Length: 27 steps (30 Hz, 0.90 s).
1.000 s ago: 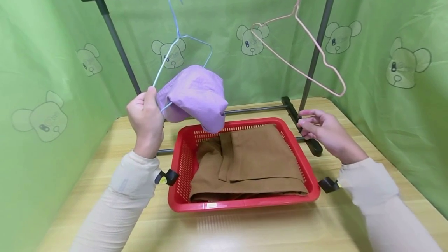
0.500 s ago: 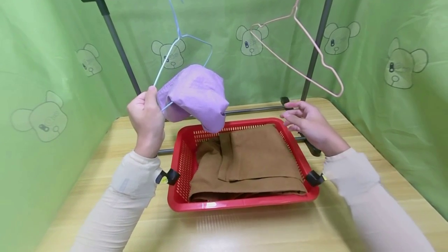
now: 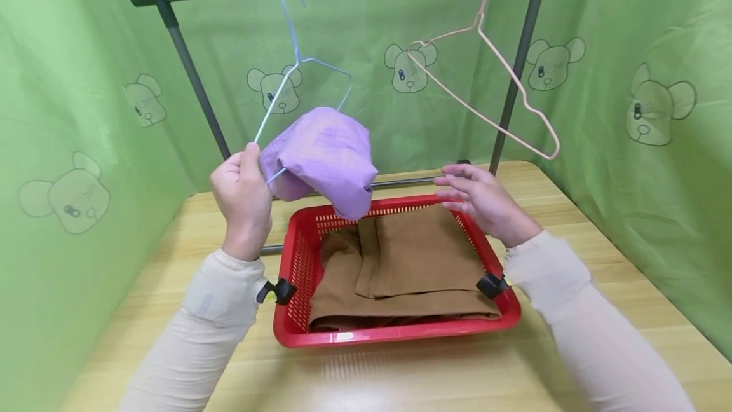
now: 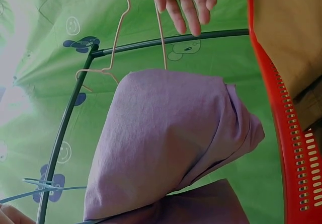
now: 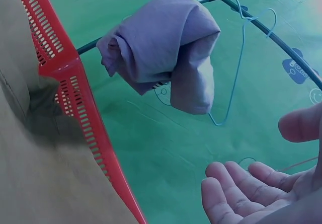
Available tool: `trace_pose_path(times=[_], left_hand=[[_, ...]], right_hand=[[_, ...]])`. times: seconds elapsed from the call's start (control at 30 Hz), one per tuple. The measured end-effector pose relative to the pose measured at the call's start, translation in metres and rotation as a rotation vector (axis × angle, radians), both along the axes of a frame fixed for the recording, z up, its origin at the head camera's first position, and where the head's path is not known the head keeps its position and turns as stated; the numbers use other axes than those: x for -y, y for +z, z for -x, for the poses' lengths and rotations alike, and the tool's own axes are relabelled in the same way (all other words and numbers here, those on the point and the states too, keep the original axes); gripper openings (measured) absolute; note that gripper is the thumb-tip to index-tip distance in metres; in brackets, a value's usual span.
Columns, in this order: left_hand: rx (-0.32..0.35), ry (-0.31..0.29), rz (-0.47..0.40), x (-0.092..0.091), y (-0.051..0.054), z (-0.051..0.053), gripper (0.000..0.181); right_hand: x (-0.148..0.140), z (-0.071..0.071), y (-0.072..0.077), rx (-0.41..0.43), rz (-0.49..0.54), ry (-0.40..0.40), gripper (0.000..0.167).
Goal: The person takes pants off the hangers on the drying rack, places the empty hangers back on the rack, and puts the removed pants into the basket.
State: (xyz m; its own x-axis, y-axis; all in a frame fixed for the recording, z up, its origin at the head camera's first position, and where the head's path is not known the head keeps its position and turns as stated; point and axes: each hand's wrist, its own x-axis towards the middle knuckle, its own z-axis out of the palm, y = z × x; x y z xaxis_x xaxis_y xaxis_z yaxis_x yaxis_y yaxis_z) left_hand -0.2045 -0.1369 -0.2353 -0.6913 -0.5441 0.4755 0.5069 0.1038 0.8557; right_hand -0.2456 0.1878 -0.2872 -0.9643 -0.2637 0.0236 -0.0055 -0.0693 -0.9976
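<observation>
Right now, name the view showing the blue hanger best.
The head view: the blue hanger shows its hook and both shoulders, though purple cloth and the left hand hide some. The left wrist view catches its hook and short stretches; the right wrist view's edge crops one shoulder.

Right hand swings in toward the purple cloth

A second ago I see the right hand (image 3: 486, 199) out past the basket's side, beside the rack's black foot (image 3: 464, 162); now it is over the far right corner of the red basket (image 3: 394, 337), much nearer the purple cloth (image 3: 328, 151). Its fingers, bent close together before, reach out straighter and apart. The right sleeve (image 3: 549, 272) comes inward too, bringing its black clip (image 3: 492, 285) from outside the basket to above the rim. Most of that foot now disappears behind the arm. The left hand (image 3: 243, 199), blue hanger (image 3: 277, 103) and cloth edge slightly rightward.
</observation>
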Motion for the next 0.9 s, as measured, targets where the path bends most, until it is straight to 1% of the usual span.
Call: trace_pose_path(times=[0.1,0.3,0.37,0.53,0.7,0.9], left_hand=[[-0.001,-0.006,0.006,-0.001,-0.001,0.000,0.050],[-0.011,-0.014,0.003,-0.004,0.000,-0.001,0.050],[-0.012,-0.011,0.005,-0.005,0.001,-0.001,0.050],[-0.013,0.001,0.006,-0.006,0.001,-0.001,0.050],[-0.009,-0.006,-0.003,-0.006,0.000,-0.001,0.050],[-0.006,-0.017,-0.013,-0.007,-0.001,-0.001,0.050]], right_hand=[[0.006,0.002,0.001,0.027,0.021,0.016,0.032],[0.016,0.009,-0.001,0.087,0.044,0.053,0.058],[0.019,0.012,-0.002,0.113,0.058,0.062,0.062],[0.029,0.019,-0.004,0.204,0.139,0.092,0.063],[0.040,0.023,-0.004,0.283,0.215,0.132,0.063],[0.057,0.026,-0.003,0.352,0.273,0.136,0.065]])
